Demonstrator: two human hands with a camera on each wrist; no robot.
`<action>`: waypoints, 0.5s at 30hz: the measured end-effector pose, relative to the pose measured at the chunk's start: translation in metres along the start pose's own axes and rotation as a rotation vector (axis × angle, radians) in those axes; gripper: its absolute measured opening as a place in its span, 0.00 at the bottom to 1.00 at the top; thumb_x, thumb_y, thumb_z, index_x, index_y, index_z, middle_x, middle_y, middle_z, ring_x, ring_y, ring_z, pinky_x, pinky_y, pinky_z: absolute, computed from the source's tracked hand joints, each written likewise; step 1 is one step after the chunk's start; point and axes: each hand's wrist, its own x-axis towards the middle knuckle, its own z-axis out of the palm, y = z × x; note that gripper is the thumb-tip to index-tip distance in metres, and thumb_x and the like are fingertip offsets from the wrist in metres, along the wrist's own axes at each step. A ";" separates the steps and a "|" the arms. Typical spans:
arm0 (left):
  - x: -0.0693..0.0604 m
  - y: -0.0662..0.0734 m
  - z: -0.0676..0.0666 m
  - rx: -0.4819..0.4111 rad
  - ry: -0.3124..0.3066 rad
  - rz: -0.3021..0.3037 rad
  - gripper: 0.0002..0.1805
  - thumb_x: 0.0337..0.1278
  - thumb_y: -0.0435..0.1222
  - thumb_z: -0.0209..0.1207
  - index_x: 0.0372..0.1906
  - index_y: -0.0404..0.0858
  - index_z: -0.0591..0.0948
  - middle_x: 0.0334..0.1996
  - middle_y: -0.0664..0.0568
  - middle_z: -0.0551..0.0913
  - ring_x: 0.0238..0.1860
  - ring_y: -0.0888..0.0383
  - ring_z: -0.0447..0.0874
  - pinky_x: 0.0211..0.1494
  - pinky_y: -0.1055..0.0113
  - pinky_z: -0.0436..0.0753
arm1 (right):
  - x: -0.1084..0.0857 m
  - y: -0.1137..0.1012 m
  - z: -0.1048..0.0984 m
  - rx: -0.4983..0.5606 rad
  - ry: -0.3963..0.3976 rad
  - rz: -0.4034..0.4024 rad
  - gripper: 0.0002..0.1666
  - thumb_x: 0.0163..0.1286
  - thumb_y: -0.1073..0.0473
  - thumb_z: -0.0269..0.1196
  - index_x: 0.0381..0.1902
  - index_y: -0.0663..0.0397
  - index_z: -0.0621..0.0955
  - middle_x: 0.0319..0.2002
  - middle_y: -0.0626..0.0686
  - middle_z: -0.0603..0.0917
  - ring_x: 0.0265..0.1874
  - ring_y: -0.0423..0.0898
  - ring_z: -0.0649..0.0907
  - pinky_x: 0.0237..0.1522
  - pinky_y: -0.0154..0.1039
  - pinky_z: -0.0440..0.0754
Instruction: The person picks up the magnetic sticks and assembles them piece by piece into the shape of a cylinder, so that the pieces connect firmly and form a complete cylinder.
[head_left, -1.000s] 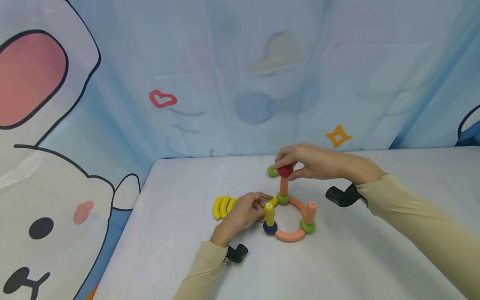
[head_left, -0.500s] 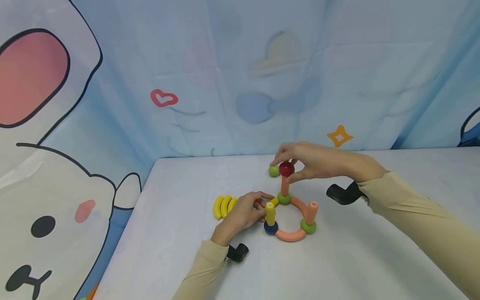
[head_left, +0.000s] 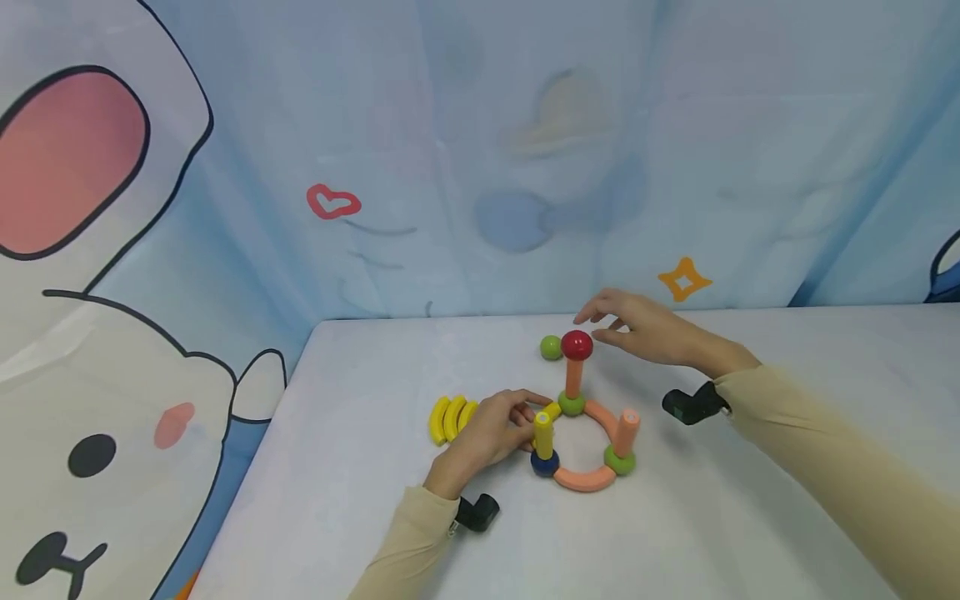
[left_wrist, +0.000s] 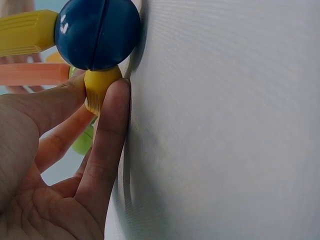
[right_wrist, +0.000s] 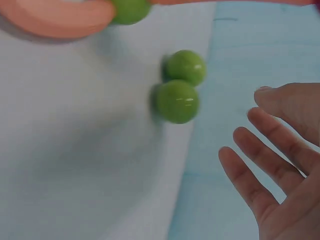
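My left hand (head_left: 491,429) pinches a yellow curved rod (left_wrist: 101,87) between thumb and fingers, right beside the dark blue ball (left_wrist: 97,32). This rod belongs to a ring with peach curved rods (head_left: 585,480) and green balls (head_left: 619,461). Upright rods rise from the balls: a yellow one (head_left: 543,435) on the blue ball and two peach ones, at the right (head_left: 626,433) and back. On top of the back peach rod (head_left: 573,379) sits a red ball (head_left: 577,345). My right hand (head_left: 652,333) hovers just right of the red ball, fingers spread, holding nothing.
Several yellow curved rods (head_left: 452,418) lie side by side left of my left hand. Behind the ring, two loose green balls (right_wrist: 178,101) touch or nearly touch near the table's back edge. A printed blue curtain (head_left: 450,167) hangs behind the white table (head_left: 352,500).
My right hand has let go of the red ball and drawn back to the right; the ball stays on the rod. The left hand keeps its hold on the ring.
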 end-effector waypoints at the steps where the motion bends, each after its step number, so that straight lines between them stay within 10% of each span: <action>1: 0.000 -0.001 0.000 0.002 -0.003 0.003 0.22 0.66 0.22 0.61 0.61 0.39 0.85 0.36 0.52 0.81 0.29 0.64 0.81 0.34 0.73 0.86 | 0.000 0.005 0.005 0.008 -0.006 0.000 0.17 0.73 0.72 0.64 0.58 0.64 0.82 0.55 0.61 0.82 0.57 0.61 0.81 0.57 0.59 0.84; 15: -0.001 0.001 0.004 -0.003 -0.019 -0.001 0.22 0.66 0.21 0.61 0.62 0.39 0.84 0.36 0.53 0.79 0.30 0.65 0.82 0.34 0.73 0.86 | -0.004 0.035 0.039 0.041 -0.042 0.069 0.19 0.74 0.65 0.67 0.60 0.63 0.81 0.56 0.61 0.80 0.56 0.60 0.81 0.55 0.59 0.85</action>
